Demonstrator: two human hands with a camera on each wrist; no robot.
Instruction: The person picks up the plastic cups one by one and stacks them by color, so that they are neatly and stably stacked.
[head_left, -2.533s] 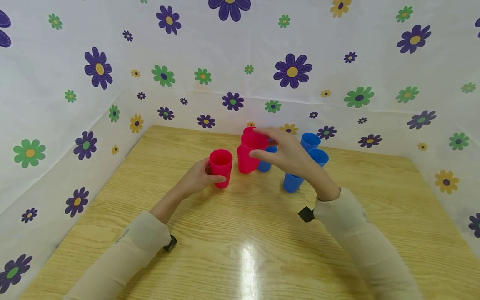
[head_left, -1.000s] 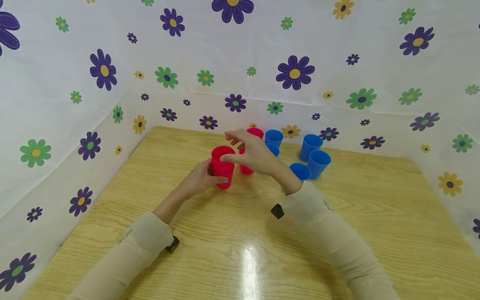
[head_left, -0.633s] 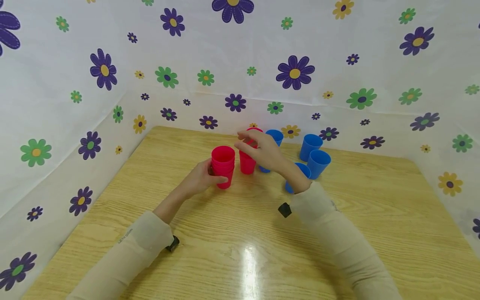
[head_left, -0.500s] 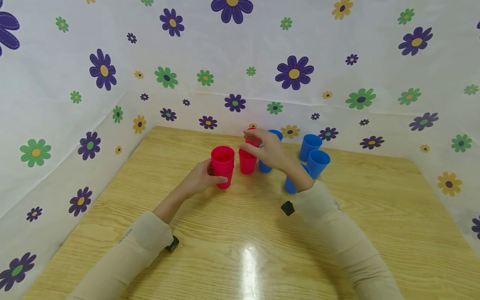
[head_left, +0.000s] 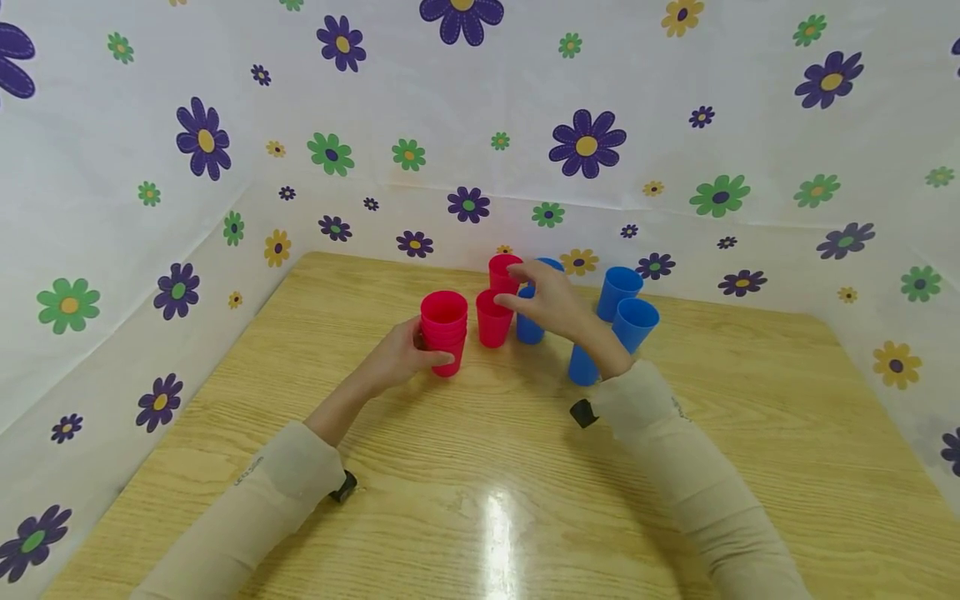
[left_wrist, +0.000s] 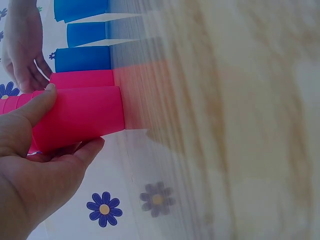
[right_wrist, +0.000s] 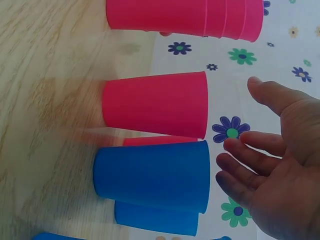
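Note:
My left hand grips a stack of nested red plastic cups, thumb on the near side; the stack stands upright on the table. Just right of it is a single upright red cup, with another red cup behind it. Over this pair hovers my right hand, its thumb and fingers spread apart. In the right wrist view that hand holds nothing and is apart from the rim of the red cup. A blue cup stands beneath its fingers, partly hidden.
Further blue cups stand on the wooden table: one behind the right hand, a far one, a nearer one, and one partly covered by the right forearm. A flower-patterned cloth encloses the back and sides.
My right hand carried a red cup to the stack in my left hand, let go, then moved back right over the remaining cups. The stack grew taller; my left hand stayed in place.

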